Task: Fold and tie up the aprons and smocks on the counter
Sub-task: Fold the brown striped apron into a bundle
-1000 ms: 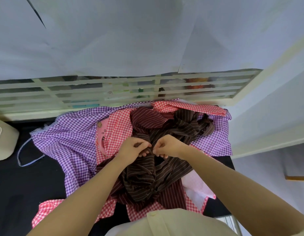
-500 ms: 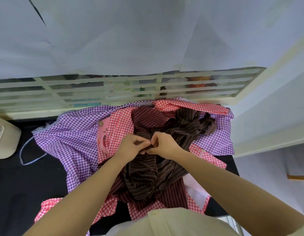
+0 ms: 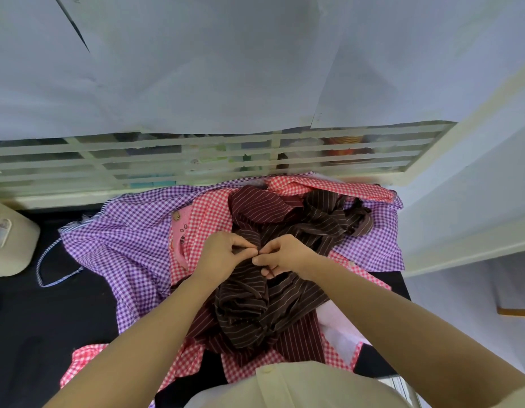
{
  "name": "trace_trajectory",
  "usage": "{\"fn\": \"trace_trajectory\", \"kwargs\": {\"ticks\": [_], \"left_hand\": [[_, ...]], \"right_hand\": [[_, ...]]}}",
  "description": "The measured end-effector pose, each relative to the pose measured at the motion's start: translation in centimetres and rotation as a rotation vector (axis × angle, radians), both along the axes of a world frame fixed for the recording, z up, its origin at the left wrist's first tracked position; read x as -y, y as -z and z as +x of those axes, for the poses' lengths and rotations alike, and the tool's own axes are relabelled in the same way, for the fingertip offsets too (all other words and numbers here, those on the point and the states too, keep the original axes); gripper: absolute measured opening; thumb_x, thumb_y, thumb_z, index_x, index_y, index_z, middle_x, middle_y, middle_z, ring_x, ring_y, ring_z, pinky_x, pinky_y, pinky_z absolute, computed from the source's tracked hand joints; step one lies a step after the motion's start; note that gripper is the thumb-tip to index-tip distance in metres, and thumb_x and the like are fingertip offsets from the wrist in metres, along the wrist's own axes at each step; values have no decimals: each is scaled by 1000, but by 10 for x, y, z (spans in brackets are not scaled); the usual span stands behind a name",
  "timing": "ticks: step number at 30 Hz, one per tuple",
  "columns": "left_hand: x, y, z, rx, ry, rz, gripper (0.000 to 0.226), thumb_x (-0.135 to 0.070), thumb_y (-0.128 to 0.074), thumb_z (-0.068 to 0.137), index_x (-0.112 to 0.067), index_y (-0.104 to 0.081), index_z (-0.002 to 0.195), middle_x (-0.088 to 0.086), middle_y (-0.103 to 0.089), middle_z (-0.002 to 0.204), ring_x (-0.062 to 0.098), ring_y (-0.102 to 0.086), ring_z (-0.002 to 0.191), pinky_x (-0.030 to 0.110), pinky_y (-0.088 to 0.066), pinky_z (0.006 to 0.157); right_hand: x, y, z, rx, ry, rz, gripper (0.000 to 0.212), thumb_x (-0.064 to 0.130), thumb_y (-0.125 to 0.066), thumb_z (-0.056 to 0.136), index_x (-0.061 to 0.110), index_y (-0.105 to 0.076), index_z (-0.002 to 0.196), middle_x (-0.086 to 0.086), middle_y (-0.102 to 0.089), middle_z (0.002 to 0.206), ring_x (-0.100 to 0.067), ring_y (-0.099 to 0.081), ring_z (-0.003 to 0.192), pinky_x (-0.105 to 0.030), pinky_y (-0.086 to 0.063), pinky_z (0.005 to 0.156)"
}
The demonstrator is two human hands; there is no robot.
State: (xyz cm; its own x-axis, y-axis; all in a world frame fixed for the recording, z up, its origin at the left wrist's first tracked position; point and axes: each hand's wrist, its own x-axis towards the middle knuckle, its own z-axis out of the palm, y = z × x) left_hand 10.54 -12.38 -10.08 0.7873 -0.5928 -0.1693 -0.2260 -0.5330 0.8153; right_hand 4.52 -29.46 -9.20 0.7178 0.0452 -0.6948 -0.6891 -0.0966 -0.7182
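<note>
Aprons and smocks (image 3: 202,225) lie in one loose, overlapping heap on the black counter (image 3: 34,319), just below a slatted window (image 3: 196,157). A brown striped garment (image 3: 249,313) sits crumpled on top at the centre. The left hand (image 3: 223,257) and right hand (image 3: 284,254) meet over it, fingertips touching. Each pinches a small fold of the brown cloth between thumb and forefinger, with the remaining fingers curled under.

Handling, as judged: the fabrics look thin, light and limp. They will not hold a shape unaided and will drag neighbouring layers when lifted. An edge, corner or tie gives the best hold; a mid-panel grip merely bunches the cloth. The ties probably tangle easily.

Count by pattern: one brown striped garment, one maroon striped piece (image 3: 255,201), purple gingham cloth (image 3: 122,245) at left and again at right, and red gingham cloth (image 3: 329,187) at several places. Whether the repeated gingham patches are one garment or several cannot be told. One blue-and-white striped tie cord (image 3: 49,269) loops onto the counter at left. One beige appliance (image 3: 11,245) stands at the left edge. Two hands are in view.
</note>
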Motion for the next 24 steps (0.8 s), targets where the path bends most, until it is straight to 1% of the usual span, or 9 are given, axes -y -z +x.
{"fn": "trace_trajectory", "kwargs": {"ticks": [2,4,8,10,12,14,18,22,24], "left_hand": [[0,0,-1,16,24,31,12,-22,-77,81,-18,-79,92,-10,-74,87,0,-67,83,16,-51,82],[0,0,-2,20,33,48,13,-25,-77,81,-18,-79,92,-9,-75,88,1,-68,83,19,-52,83],[-3,-2,-2,6,34,56,12,-26,-76,81,-19,-78,91,-11,-74,85,2,-67,81,21,-53,81],[-2,-5,-1,18,19,47,11,-27,-75,82,-20,-78,91,-14,-73,84,1,-66,81,18,-51,80],[-1,-8,0,30,25,55,10,-28,-74,83,-22,-78,90,-16,-72,83,0,-66,81,14,-50,78],[-2,-8,-1,39,32,90,10,-29,-74,83,-22,-77,90,-15,-71,83,0,-65,80,11,-48,75],[-9,-3,3,9,26,108,7,-27,-75,83,-22,-77,87,-13,-72,82,2,-65,79,18,-50,76],[-17,0,4,-18,57,165,6,-28,-74,84,-25,-73,79,-13,-70,79,3,-64,77,20,-50,75],[-19,0,1,-121,38,165,15,-28,-70,87,-26,-67,72,-12,-67,76,3,-61,76,20,-47,76]], "right_hand": [[9,-6,1,-52,-49,84,20,6,-69,88,-4,-65,106,-15,-72,82,-18,-73,75,-27,-60,74],[17,-10,4,-45,-136,51,15,8,-66,91,-2,-66,103,-20,-72,93,-23,-73,85,-32,-60,81],[26,-15,9,54,-343,-124,12,20,-63,95,12,-65,87,-9,-70,92,-17,-70,85,-27,-58,76],[24,-12,8,63,-303,-86,19,22,-54,99,17,-63,83,-3,-64,92,-13,-63,88,-25,-53,81],[21,-5,4,35,-180,0,27,19,-48,99,15,-60,76,-4,-61,89,-16,-58,88,-30,-49,87],[19,0,-1,35,-67,75,33,19,-49,100,13,-60,70,-4,-62,82,-15,-57,82,-29,-48,85],[27,4,-5,20,73,170,23,15,-56,98,8,-68,79,-3,-68,80,-12,-63,80,-24,-51,82],[36,7,-9,-52,-68,-30,21,20,-59,96,10,-69,81,-1,-70,83,-10,-65,82,-24,-52,80],[37,10,-10,-54,-51,-104,21,24,-63,94,12,-69,78,0,-70,83,-10,-65,81,-23,-52,77]]}}
